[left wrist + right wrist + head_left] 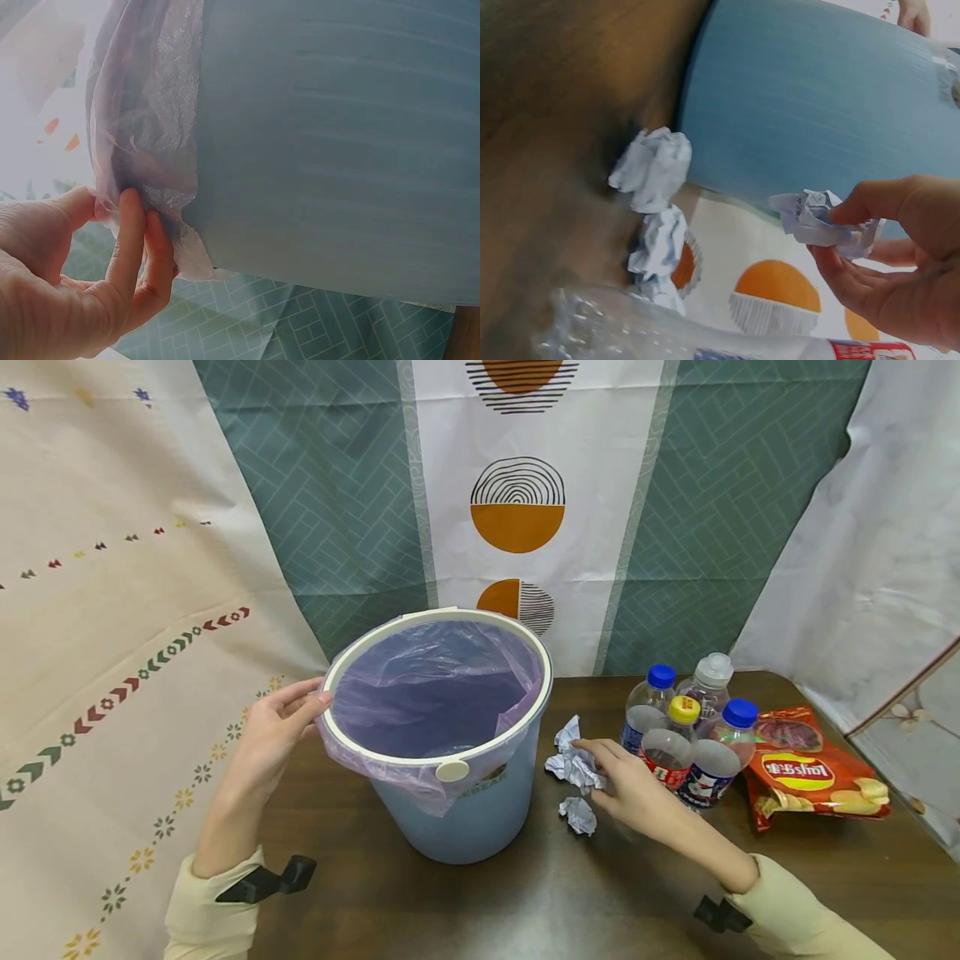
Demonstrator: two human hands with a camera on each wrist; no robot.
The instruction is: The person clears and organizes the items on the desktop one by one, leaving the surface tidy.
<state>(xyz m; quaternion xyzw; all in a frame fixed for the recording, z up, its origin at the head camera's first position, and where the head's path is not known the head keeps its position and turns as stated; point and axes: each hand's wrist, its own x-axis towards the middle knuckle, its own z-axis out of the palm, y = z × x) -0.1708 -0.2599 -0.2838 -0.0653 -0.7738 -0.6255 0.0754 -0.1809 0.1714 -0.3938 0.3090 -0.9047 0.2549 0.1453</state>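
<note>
A blue trash can (465, 827) with a cream rim and a thin pinkish plastic liner (161, 97) folded over it stands on the table. My left hand (273, 731) grips its rim at the left side, thumb on top and fingers outside against the liner. To the right of the can, my right hand (900, 255) pinches a crumpled paper ball (817, 221) between thumb and fingers. Other crumpled paper (652, 169) lies on the table beside the can, one piece (579, 816) nearer the front than the rest.
Several plastic bottles with blue, yellow and clear caps (714, 670) stand just right of my right hand. Beyond them, at the table's right, lies a red chip bag (810, 768). A patterned cloth (517, 435) hangs behind the table (337, 893).
</note>
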